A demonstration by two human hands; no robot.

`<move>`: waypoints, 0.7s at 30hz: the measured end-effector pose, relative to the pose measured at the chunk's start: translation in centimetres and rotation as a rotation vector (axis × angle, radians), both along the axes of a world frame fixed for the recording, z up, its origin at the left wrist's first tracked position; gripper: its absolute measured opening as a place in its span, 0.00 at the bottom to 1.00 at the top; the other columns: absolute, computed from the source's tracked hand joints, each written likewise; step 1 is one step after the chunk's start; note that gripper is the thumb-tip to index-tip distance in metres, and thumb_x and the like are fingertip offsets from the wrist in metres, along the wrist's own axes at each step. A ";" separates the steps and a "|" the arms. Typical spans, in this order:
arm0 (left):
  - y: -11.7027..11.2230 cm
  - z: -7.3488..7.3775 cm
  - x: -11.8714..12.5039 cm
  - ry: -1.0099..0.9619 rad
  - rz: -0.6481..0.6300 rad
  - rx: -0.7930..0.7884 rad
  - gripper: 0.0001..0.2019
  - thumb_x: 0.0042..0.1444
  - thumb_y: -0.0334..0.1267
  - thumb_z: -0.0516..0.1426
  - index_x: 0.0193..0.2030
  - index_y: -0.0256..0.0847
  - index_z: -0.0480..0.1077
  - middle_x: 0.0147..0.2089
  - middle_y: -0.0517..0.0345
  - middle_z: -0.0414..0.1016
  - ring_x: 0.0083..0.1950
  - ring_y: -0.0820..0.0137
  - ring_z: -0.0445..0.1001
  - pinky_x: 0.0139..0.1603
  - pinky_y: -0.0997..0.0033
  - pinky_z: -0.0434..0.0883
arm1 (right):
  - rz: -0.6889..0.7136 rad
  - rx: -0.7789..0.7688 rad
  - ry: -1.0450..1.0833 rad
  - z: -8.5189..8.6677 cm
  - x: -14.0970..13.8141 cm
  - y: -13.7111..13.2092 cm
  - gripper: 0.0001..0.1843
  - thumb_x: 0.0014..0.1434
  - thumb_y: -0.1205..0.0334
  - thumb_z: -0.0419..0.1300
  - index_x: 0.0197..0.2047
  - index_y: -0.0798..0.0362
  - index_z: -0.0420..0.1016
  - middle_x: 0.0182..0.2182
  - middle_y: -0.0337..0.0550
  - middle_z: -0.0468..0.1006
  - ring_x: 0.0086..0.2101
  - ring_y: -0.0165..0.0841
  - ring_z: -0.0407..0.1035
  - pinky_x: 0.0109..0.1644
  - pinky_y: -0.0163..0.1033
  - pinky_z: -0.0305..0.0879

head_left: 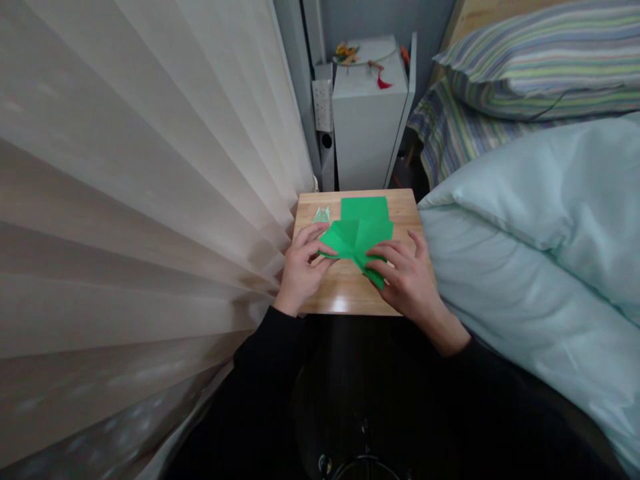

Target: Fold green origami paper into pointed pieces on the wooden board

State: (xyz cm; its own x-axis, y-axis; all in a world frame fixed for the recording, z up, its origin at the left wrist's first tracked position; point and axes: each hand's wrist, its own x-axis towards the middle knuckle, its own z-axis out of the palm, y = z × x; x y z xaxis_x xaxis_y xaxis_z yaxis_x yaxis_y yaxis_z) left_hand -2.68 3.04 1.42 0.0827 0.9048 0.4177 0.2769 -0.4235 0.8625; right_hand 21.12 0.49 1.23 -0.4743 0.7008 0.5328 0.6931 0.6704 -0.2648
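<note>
A creased sheet of green paper (356, 237) is held up between both hands above a small wooden table (345, 287). My left hand (306, 263) pinches its left corner between thumb and fingers. On the other side my right hand (403, 270) grips the lower right part, which bends downward; the little finger sticks out. Behind the creased sheet lies a flat green square of paper (365, 207), partly covered by it. A small pale green folded paper piece (322, 215) rests near the table's far left corner, just beyond my left hand.
Pale curtains (200, 200) hang close along the left. A bed with a light blue quilt (525, 220) and striped pillow (545, 60) borders the right. Behind the table stands a white cabinet (367, 133) with a red tassel (383, 79) on top.
</note>
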 end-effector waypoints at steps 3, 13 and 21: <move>-0.3 -0.2 0.9 -0.150 -0.006 -0.058 0.08 0.54 0.38 0.70 0.32 0.40 0.77 0.67 0.47 0.69 0.69 0.54 0.72 0.71 0.48 0.69 | 0.066 0.017 0.003 0.0 -0.8 -0.4 0.13 0.61 0.77 0.57 0.41 0.50 0.76 0.48 0.47 0.85 0.50 0.43 0.77 0.71 0.66 0.52; -2.8 -1.8 5.4 -0.881 -0.251 -0.653 0.35 0.44 0.54 0.75 0.56 0.46 0.71 0.59 0.49 0.78 0.64 0.55 0.76 0.62 0.56 0.74 | 0.176 -0.229 0.371 -0.1 -2.3 -1.6 0.08 0.67 0.68 0.58 0.47 0.48 0.72 0.57 0.52 0.82 0.51 0.42 0.78 0.55 0.51 0.75; -3.0 -1.4 6.0 -0.851 -0.244 -0.757 0.27 0.43 0.49 0.77 0.47 0.39 0.77 0.44 0.50 0.84 0.51 0.56 0.82 0.56 0.57 0.77 | 0.004 -0.665 0.709 0.5 -2.8 -1.3 0.09 0.66 0.56 0.62 0.35 0.49 0.71 0.28 0.37 0.76 0.30 0.33 0.69 0.34 0.38 0.63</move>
State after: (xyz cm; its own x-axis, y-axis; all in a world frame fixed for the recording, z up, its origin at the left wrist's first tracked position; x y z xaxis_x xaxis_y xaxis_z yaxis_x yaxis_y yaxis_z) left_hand 3.32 0.08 0.06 0.2417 0.9455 -0.2184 -0.5306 0.3172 0.7860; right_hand 18.32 -0.81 1.78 -0.1988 0.9611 0.1917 0.2243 0.2350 -0.9458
